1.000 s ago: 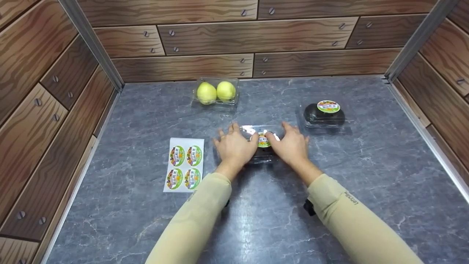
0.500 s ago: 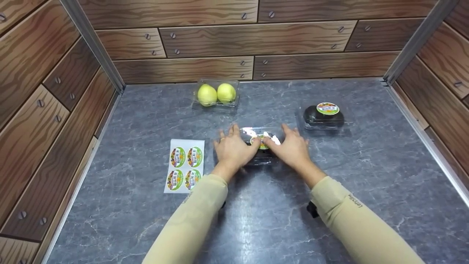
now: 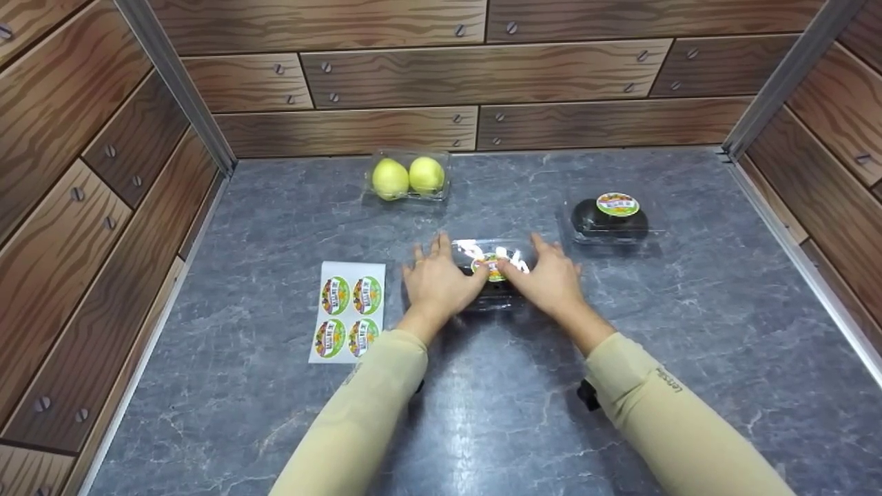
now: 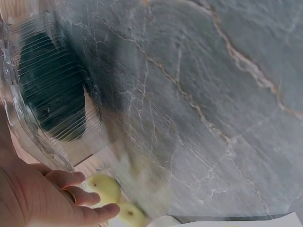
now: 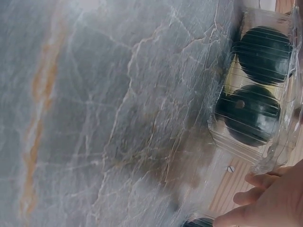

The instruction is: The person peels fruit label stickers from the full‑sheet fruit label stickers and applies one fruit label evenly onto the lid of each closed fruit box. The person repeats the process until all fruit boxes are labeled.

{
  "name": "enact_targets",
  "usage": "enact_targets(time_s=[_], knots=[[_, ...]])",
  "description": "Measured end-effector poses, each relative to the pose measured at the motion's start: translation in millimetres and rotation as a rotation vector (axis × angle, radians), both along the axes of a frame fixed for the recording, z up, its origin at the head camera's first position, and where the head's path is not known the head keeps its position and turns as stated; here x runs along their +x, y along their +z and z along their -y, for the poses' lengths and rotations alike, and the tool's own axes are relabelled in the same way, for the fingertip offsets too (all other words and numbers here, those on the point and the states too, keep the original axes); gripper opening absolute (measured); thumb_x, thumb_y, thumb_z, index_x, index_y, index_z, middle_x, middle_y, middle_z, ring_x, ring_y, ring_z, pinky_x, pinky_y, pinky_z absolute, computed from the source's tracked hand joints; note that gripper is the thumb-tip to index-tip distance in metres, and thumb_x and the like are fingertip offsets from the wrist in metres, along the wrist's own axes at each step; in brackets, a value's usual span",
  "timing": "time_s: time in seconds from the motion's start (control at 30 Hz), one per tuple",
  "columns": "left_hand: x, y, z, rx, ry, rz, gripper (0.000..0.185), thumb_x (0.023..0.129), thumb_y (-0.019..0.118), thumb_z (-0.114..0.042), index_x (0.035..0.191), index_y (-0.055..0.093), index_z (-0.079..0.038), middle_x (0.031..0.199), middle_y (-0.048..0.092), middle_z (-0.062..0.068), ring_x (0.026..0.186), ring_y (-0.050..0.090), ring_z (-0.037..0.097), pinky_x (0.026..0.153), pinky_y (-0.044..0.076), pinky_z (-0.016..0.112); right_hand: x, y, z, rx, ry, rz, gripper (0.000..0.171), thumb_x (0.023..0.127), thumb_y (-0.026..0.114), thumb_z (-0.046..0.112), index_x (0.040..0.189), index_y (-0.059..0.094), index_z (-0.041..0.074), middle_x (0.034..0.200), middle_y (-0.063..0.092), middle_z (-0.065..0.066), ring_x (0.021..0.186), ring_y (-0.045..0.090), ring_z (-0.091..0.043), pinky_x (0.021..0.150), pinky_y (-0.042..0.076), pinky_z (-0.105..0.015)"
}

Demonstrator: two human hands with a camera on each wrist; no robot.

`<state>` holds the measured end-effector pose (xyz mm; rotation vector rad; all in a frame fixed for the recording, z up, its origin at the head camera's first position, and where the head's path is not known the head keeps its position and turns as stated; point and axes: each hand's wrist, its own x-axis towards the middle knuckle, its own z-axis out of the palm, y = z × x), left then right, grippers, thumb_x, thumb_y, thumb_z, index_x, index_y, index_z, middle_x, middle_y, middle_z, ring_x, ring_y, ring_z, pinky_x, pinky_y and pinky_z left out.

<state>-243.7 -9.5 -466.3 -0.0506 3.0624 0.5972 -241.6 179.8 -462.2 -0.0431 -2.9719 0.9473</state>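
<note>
Head view, frame centre: left hand (image 3: 441, 286) and right hand (image 3: 548, 281), fingers relaxed, thumbs pressed on sticker (image 3: 490, 266) atop clear clamshell (image 3: 490, 297). Judged risk: creased sticker, flexed lid.

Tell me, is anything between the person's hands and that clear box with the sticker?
Nothing visible. The left hand and the right hand already rest on either side of the box, with both thumbs by the sticker on its lid. The sticker sheet lies apart, to the left of the hands.
</note>
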Motion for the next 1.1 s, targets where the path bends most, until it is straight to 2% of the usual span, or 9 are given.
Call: enact_targets(time_s=[0.4,0.63,0.9,1.1], knots=[[0.6,1.7,1.6,0.022,-0.01,-0.005,0.099,0.095,0.051,-0.071,0.167,0.029,-0.007,0.169,0.036,0.011,0.156,0.028,0.045,0.121,0.027,0.067,-0.4,1.6,-4.0,0.002,0.022,-0.001,0.092,0.096,0.068,0.054,0.161,0.037,-0.004,0.16,0.043,-0.027,0.153,0.028,-0.053,0.12,0.015,-0.077],[0.5,2.5,3.1,0.009,-0.023,0.004,0.097,0.097,0.049,-0.069,0.168,0.028,-0.007,0.168,0.038,0.011,0.156,0.028,0.045,0.121,0.027,0.068,-0.3,1.5,-4.5,0.003,0.03,-0.009,0.089,0.097,0.068,0.051,0.16,0.039,-0.004,0.158,0.043,-0.032,0.15,0.033,-0.055,0.119,0.02,-0.076],[-0.6,1.7,4.0,0.016,-0.027,0.008,0.095,0.098,0.048,-0.069,0.168,0.027,-0.008,0.169,0.037,0.01,0.156,0.028,0.045,0.121,0.027,0.068,-1.1,1.0,-5.7,-0.001,0.044,-0.014,0.086,0.098,0.067,0.049,0.159,0.04,-0.005,0.158,0.044,-0.032,0.15,0.033,-0.055,0.119,0.021,-0.075],[-0.7,1.8,4.7,0.033,-0.026,0.016,0.098,0.096,0.046,-0.072,0.168,0.027,-0.008,0.169,0.037,0.01,0.157,0.028,0.044,0.121,0.028,0.066,-1.8,1.1,-8.7,-0.005,0.063,0.016,0.094,0.097,0.067,0.058,0.161,0.037,-0.004,0.159,0.041,-0.034,0.147,0.037,-0.057,0.12,0.024,-0.072]])
